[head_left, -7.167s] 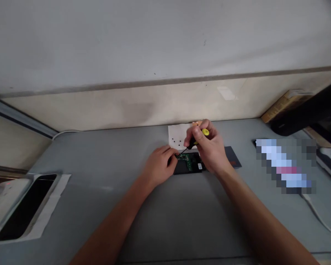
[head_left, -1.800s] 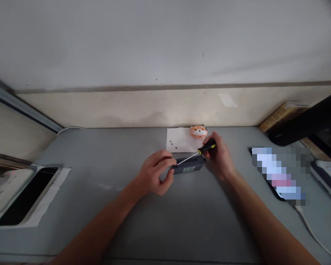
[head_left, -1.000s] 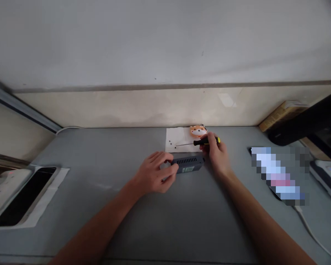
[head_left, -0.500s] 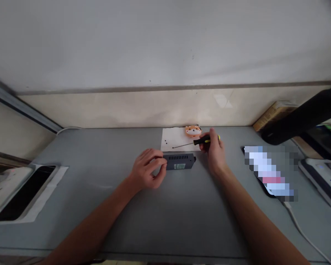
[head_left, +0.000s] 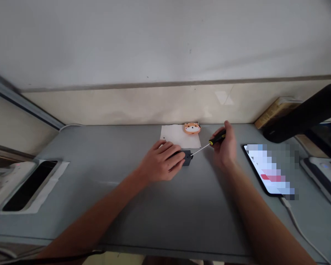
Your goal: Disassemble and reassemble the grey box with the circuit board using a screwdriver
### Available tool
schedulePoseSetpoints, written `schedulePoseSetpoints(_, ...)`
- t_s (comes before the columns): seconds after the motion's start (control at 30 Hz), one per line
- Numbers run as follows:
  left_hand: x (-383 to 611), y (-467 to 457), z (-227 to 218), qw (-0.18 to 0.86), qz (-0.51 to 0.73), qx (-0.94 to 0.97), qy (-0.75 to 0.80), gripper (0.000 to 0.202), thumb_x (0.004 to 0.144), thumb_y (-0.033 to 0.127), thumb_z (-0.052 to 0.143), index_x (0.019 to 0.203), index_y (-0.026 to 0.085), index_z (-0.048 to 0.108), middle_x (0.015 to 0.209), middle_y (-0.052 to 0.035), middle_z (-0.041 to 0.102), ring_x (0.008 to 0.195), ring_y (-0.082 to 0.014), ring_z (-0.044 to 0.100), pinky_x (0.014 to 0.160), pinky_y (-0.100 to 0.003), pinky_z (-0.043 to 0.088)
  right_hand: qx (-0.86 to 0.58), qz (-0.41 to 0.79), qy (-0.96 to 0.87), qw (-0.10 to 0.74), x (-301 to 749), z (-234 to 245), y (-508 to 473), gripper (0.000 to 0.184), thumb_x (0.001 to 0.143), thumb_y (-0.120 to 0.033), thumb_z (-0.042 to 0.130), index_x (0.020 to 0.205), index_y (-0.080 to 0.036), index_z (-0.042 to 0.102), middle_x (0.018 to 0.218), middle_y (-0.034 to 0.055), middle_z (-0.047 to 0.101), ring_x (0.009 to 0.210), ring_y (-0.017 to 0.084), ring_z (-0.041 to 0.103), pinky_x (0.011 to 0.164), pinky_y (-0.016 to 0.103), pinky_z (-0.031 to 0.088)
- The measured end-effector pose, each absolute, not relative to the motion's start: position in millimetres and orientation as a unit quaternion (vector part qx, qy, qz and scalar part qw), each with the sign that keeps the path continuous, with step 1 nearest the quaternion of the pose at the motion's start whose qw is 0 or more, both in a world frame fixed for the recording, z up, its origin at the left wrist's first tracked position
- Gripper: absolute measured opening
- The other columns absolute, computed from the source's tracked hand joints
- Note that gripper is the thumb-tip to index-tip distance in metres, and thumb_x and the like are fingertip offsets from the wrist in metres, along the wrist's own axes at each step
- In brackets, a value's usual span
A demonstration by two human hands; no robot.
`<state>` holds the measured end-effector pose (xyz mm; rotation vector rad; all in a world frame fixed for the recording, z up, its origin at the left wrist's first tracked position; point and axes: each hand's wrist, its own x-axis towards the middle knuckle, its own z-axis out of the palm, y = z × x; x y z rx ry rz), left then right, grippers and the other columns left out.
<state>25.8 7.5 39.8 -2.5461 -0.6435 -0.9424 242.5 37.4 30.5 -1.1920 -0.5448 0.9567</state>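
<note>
My left hand lies over a small dark grey box on the grey desk, fingers wrapped over it so that only its right end shows. My right hand grips a screwdriver with a black and yellow handle. Its thin shaft slants down to the left and its tip touches the right end of the box. Just behind lies a white paper sheet with a tiny dark screw on it.
An orange animal-shaped trinket sits on the paper by the wall. A lit phone with a cable lies at the right, under a black lamp arm. A dark phone on white paper lies at the far left.
My left hand moved from the box's left end to cover it. My right hand swung the screwdriver from above the paper down, so its tip now meets the box's right end.
</note>
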Motion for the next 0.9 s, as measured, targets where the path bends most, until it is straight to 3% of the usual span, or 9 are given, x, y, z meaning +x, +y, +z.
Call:
schedulePoseSetpoints(0.33, 33, 6, 34, 0.163, -0.355, -0.892, -0.228, 0.016, 0.091, 0.012, 0.062, 0.105, 0.020, 0.065, 0.091, -0.0026, 0.073, 0.082, -0.0177, 0.066, 0.078, -0.033, 0.047, -0.549, 0.414, -0.261, 0.677, 236, 38, 35, 0.051, 0.080, -0.067, 0.062, 0.058, -0.023, 0.049, 0.051, -0.0037, 0.043, 0.046, 0.010, 0.041, 0.041, 0.024, 0.030)
schedulePoseSetpoints(0.6, 37, 5, 31, 0.153, -0.392, -0.873, -0.244, 0.009, 0.092, 0.012, 0.063, 0.095, 0.020, 0.066, 0.086, -0.0002, 0.072, 0.079, -0.0156, 0.066, 0.078, -0.031, 0.049, -0.548, 0.412, -0.246, 0.685, 238, 38, 35, 0.051, 0.080, -0.066, 0.063, 0.057, -0.022, 0.050, 0.050, -0.0048, 0.046, 0.043, 0.008, 0.042, 0.041, 0.023, 0.030)
schedulePoseSetpoints(0.9, 35, 4, 26, 0.172, -0.410, -0.862, -0.245, 0.009, 0.091, 0.014, 0.068, 0.097, 0.021, 0.067, 0.084, 0.0005, 0.073, 0.077, -0.0158, 0.064, 0.077, -0.031, 0.048, -0.515, 0.434, -0.243, 0.698, 243, 41, 36, 0.049, 0.080, -0.063, 0.064, 0.057, -0.023, 0.049, 0.050, -0.0051, 0.044, 0.043, 0.008, 0.042, 0.041, 0.024, 0.029)
